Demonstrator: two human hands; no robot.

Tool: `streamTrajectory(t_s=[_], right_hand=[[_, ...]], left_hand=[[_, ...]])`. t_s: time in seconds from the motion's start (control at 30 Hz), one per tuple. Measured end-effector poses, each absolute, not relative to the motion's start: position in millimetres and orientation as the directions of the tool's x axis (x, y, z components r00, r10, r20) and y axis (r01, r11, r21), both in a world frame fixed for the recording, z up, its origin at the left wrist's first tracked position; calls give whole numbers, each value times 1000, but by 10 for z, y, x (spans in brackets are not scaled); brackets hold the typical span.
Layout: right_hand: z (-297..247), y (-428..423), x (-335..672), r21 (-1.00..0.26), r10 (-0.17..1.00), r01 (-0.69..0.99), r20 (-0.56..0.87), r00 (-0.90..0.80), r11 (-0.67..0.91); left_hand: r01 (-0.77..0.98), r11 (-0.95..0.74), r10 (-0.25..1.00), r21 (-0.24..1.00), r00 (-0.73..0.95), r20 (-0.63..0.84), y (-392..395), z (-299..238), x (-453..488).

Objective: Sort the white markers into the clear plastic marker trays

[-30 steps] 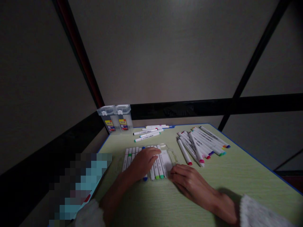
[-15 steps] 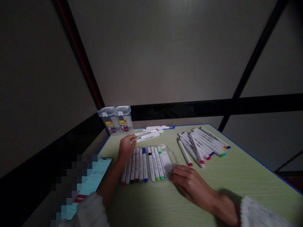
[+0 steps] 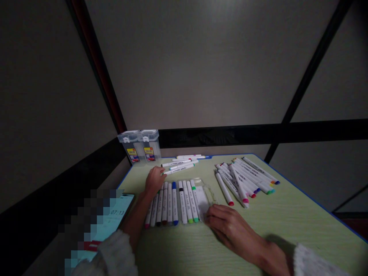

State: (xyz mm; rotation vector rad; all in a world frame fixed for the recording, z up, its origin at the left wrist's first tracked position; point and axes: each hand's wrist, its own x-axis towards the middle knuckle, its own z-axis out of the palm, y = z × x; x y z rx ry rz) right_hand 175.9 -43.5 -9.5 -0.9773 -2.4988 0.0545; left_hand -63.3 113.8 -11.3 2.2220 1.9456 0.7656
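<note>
My left hand [image 3: 155, 180] reaches to the back left of the table, thumb and fingers closed on the near end of a white marker [image 3: 180, 169] that lies slanted there. My right hand [image 3: 228, 226] holds the right edge of a clear plastic tray [image 3: 206, 191], its fingers bent together; their tips are partly hidden. White markers stand side by side in the tray: one group on the left with a blue-capped marker [image 3: 174, 203], another in the middle with a green-banded marker [image 3: 196, 201]. A bare white part of the tray shows at its right.
Several more markers [image 3: 188, 156] lie at the back edge. A loose pile of markers [image 3: 244, 176] with coloured ends spreads over the right side. Two clear lidded boxes [image 3: 150, 145] stand in the back left corner. A lit phone [image 3: 107, 218] lies beside my left forearm.
My left fingers have closed round the end of the white marker they were reaching at. My right hand stays at the tray's edge. The view has shifted slightly.
</note>
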Motion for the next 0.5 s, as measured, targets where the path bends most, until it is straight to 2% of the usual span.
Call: streamTrajectory(t_s=[0.23,0.5], right_hand=[[-99,-435,1761,-176,644,636,404,-649,751],[-122,-421,1771,-173,637,628,400,-658,758]], left_hand=[[927,-178,961,331,91,262,1104,-144,-632],[910,-152,963,386,48,266,1120,-180,-618]])
